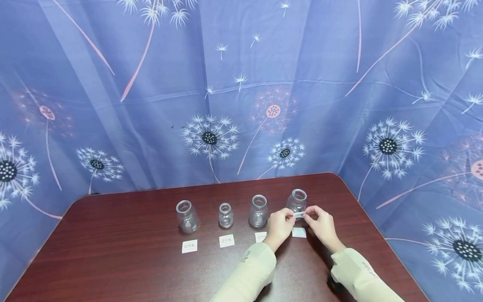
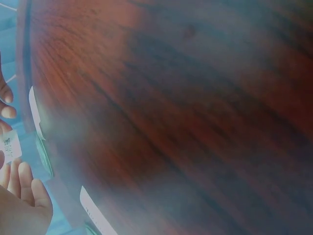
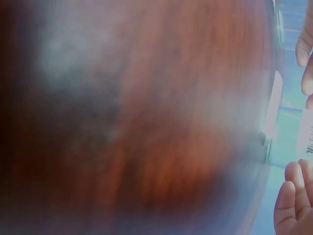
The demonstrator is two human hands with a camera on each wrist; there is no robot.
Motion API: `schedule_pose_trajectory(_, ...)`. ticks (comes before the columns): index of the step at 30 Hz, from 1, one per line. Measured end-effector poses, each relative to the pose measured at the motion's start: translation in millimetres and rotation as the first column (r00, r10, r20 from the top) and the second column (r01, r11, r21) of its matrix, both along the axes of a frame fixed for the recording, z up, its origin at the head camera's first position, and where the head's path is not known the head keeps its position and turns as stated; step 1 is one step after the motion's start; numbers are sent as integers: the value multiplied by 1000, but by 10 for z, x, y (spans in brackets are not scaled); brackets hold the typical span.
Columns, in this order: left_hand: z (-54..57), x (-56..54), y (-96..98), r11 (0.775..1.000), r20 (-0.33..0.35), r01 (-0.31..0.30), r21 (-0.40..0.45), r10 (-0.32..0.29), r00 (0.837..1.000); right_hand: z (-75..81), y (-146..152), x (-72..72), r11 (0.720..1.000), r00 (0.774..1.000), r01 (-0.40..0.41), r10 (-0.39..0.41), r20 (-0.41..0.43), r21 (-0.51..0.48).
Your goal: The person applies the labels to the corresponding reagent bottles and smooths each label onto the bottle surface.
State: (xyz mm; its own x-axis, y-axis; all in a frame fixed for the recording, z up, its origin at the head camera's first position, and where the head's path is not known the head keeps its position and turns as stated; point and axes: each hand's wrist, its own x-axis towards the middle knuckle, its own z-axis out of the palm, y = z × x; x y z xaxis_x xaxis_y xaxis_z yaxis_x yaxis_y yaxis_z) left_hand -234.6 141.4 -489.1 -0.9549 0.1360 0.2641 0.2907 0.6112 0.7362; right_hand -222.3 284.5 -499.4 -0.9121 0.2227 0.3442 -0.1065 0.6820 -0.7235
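A small white label (image 1: 299, 214), with dark marks on it, is held right of centre in the lower half of the head view. The left hand (image 1: 280, 228) pinches its left end between thumb and fingers, and the right hand (image 1: 321, 226) pinches its right end the same way, so the strip spans the gap between the two. Behind it stands the rightmost jar (image 1: 297, 200), clear glass, upright and open at the top; from this angle it is hard to say whether the label touches the glass. Just below the label, a pale card (image 1: 299, 232) lies flat on the table (image 1: 113, 251).

Leftward across the lower middle of the frame, three more clear jars stand upright in a row: the third jar (image 1: 258, 214) near the left hand, the small jar (image 1: 226, 218), and the leftmost jar (image 1: 188, 218). In front of each lies a white card with writing: the left card (image 1: 190, 246), the middle card (image 1: 227, 240), and the third card (image 1: 260, 237), partly covered by the left hand. Pale sleeves (image 1: 250, 268) reach in from the bottom edge. A blue curtain (image 1: 162, 126) printed with dandelions fills the upper frame and both sides.
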Motion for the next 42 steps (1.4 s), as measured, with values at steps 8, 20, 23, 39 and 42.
schedule_pose_trajectory(8,-27,-19,-12,1000,-22,-19,2,19,1000,28,28,37,998,998,-58,58,9,-2)
schedule_pose_trajectory(20,40,-81,36,992,62,31,-119,-23,998,122,78,-64,992,984,-125,123,132,5)
schedule_pose_trajectory(23,57,-106,49,985,61,69,-161,-60,996,145,98,-104,983,970,-180,184,159,-37)
schedule_pose_trajectory(39,94,-139,135,945,-25,-51,-322,45,999,129,162,-167,964,956,-261,266,120,-58)
schedule_pose_trajectory(42,118,-127,147,930,-59,-78,-358,61,996,148,186,-164,959,951,-283,285,122,-35)
